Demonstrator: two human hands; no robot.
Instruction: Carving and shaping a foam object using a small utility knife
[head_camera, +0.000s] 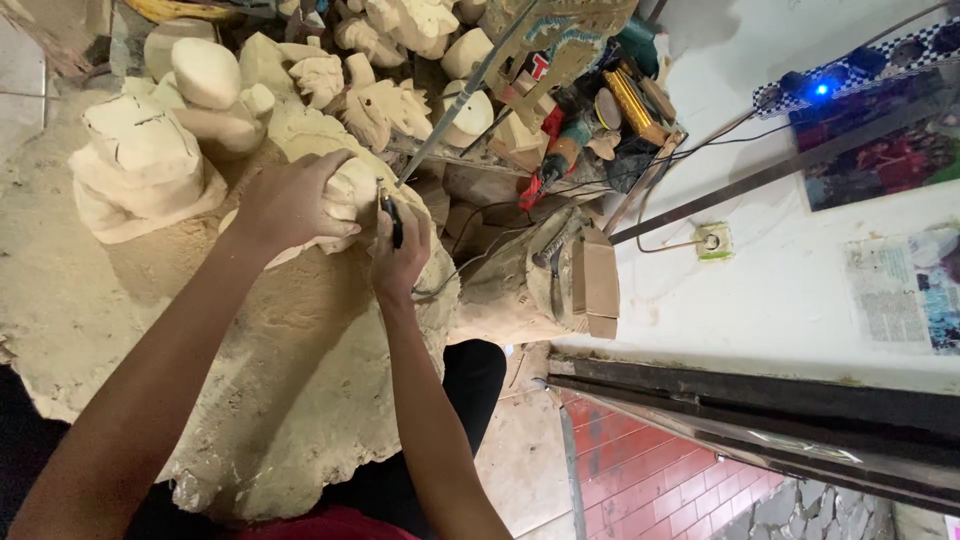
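The left hand (290, 205) is gripping a pale wooden carving (345, 195), its fingers wrapping over the top of the piece and pressing it down. The carving is lying on a dusty cloth (250, 360) spread over the person's lap. Just right of the carving, the right hand (400, 255) is closing its fingers around a dark tool (393, 218), held upright like a pen, with its tip meeting the carving's right edge. A thin cord (480, 250) is trailing away from that hand, to the right of the carving.

Left of the carving, a blocky unfinished figure (140, 170) is sitting on the same cloth. Beyond the carving, many more pale carvings (390, 60) are piling up together. Up and to the right of the carving, power tools (590, 120) are lying in a heap against a white wall (780, 290). A socket (713, 241) is sitting on that wall, well right of the carving.
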